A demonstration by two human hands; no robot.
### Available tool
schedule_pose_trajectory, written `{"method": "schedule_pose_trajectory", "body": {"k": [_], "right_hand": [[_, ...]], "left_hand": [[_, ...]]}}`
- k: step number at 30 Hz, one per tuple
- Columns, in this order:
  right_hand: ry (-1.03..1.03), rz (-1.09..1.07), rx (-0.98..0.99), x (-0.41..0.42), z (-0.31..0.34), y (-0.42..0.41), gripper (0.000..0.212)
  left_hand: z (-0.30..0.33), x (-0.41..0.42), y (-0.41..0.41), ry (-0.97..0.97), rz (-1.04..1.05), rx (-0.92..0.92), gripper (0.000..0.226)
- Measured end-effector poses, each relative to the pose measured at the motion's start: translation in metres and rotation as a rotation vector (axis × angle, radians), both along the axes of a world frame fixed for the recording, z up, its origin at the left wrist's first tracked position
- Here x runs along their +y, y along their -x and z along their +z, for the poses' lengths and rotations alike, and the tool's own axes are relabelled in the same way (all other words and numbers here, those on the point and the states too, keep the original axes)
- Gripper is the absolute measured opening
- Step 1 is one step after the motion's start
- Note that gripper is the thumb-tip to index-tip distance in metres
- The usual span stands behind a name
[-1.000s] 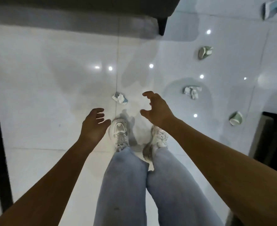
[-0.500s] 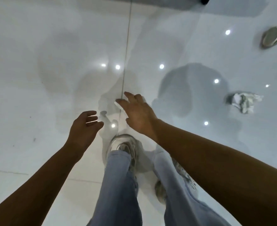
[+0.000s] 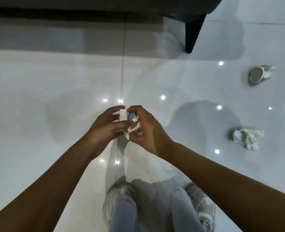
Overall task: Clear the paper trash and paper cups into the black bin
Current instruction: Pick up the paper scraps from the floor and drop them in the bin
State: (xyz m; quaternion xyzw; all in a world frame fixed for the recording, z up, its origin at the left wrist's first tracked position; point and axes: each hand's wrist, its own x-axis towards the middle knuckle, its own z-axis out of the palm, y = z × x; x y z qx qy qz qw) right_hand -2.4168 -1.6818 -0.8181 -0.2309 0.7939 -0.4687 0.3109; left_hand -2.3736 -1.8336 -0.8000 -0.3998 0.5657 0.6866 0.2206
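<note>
1. Two hands meet above the glossy white tiled floor: left hand and right hand both clutch one crumpled white-and-blue paper wad.
2. Loose flaps could slip out mid-carry; black bin not in view.

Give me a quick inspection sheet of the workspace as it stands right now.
Surface: glossy white tile floor, ceiling lights reflected in it.
Job's things: crumpled paper held between both hands; second crumpled paper wad on the floor to the right; paper cup lying on its side farther right. Black bin not in view.
Clutter: nothing seen.
Grips: left hand and right hand both curl fingers round the held paper.
Cables: nothing seen.
Surroundings: dark furniture with a leg at the top; person's jeans and pale sneakers at the bottom.
</note>
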Motion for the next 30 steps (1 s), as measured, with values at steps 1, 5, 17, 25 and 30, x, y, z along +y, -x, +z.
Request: {"method": "schedule_pose_trajectory", "body": {"k": [1,5,17,25,30], "right_hand": [[0.013,-0.011,-0.030,0.001,0.005,0.010,0.058],[-0.061,-0.045,-0.118,0.005,0.014,0.047,0.075],[-0.426,-0.279,0.146,0.136,0.003,0.086,0.070],[-0.920,-0.413,0.148,0.244,-0.011,0.065,0.069],[-0.944,-0.580,-0.031,0.269,-0.028,0.041,0.062]], "left_hand": [[0.001,0.003,0.013,0.011,-0.029,0.043,0.050],[0.003,0.013,0.054,0.074,-0.113,0.155,0.050],[-0.008,0.051,0.126,0.220,-0.266,0.195,0.039],[-0.014,0.122,0.154,0.208,-0.492,0.205,0.036],[-0.014,0.152,0.165,0.213,-0.612,0.199,0.035]]}}
